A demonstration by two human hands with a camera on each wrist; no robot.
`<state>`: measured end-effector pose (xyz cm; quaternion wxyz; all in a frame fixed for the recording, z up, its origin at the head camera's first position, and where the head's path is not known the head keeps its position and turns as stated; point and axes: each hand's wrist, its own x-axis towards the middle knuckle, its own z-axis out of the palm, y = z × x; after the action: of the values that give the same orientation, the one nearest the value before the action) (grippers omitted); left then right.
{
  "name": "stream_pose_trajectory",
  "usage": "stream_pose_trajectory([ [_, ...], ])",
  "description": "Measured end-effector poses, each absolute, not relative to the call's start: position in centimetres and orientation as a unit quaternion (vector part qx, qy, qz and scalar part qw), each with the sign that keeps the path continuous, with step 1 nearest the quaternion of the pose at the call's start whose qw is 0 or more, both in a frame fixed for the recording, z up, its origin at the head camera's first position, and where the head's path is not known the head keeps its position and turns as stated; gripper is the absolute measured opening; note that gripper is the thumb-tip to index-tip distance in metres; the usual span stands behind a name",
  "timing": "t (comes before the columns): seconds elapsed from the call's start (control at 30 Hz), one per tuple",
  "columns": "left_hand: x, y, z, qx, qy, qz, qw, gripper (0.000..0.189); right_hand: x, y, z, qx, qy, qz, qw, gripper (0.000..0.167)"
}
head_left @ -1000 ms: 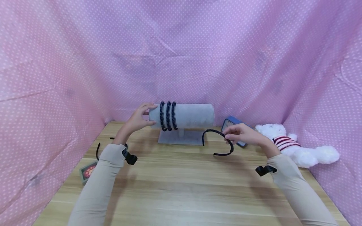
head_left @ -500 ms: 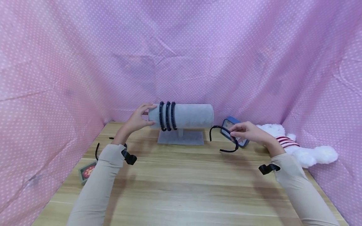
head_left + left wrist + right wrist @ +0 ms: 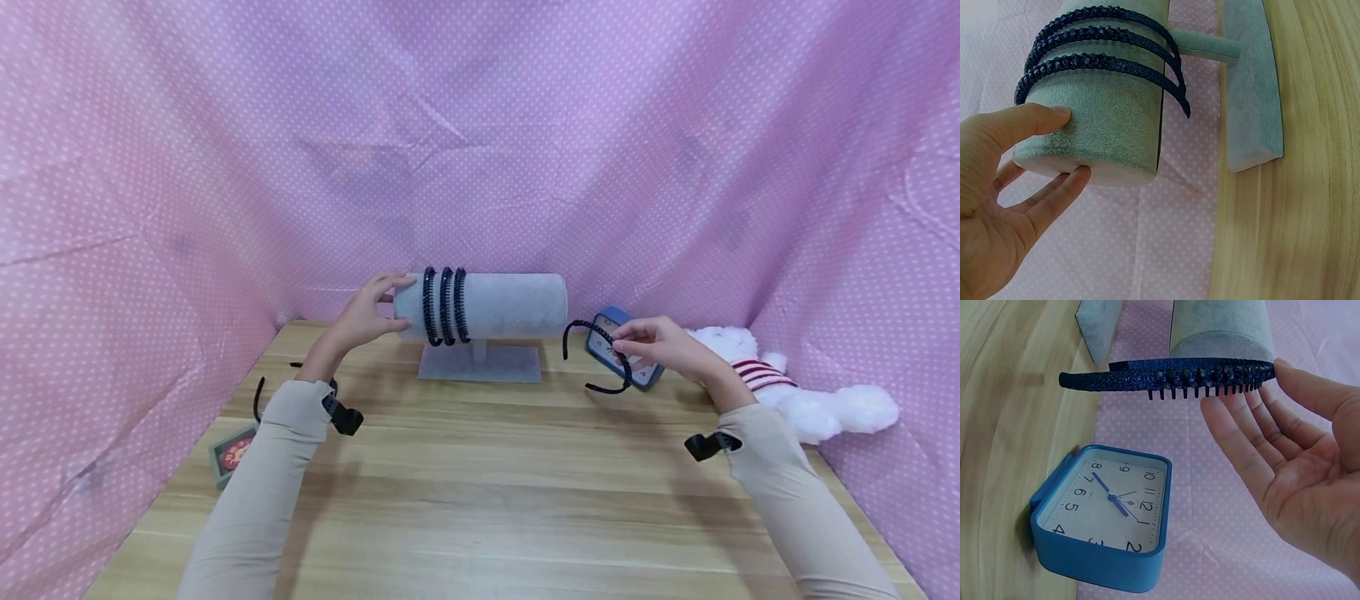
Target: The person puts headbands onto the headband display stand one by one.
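Note:
My left hand (image 3: pixel 365 314) holds the left end of a grey padded display cylinder (image 3: pixel 517 305). In the left wrist view, the thumb (image 3: pixel 1038 122) presses its side while fingertips touch the end face. Three dark beaded, toothed headbands (image 3: pixel 447 307) sit side by side around the cylinder's left part. My right hand (image 3: pixel 667 343) pinches another dark headband (image 3: pixel 627 373) between thumb and fingers, off the stand's right end. In the right wrist view, this headband (image 3: pixel 1191 378) shows dark beads and a row of teeth, with the cylinder's end beyond it.
A blue clock (image 3: pixel 1104 509) stands behind the held headband. Right of it lies a white plush toy (image 3: pixel 817 412) in a striped top. A green box (image 3: pixel 231 455) and a black curved strip (image 3: pixel 258 400) lie by my left forearm. Pink dotted cloth (image 3: pixel 480 167) surrounds the wooden table (image 3: pixel 480 500).
My right hand has moved to the right and slightly back with the headband, away from the stand. My left hand stays on the cylinder's end.

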<state>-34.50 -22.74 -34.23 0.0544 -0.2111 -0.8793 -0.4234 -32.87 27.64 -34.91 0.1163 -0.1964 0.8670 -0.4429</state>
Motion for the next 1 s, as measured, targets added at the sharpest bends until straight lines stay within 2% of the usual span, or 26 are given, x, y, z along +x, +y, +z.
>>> stream_pose_trajectory([
  [1.0,-34.2,-22.7,-34.1,-0.210,-0.876,-0.432,0.052,0.069,-33.4,24.3,-35.2,-0.153,0.831,-0.532,0.056,0.044],
])
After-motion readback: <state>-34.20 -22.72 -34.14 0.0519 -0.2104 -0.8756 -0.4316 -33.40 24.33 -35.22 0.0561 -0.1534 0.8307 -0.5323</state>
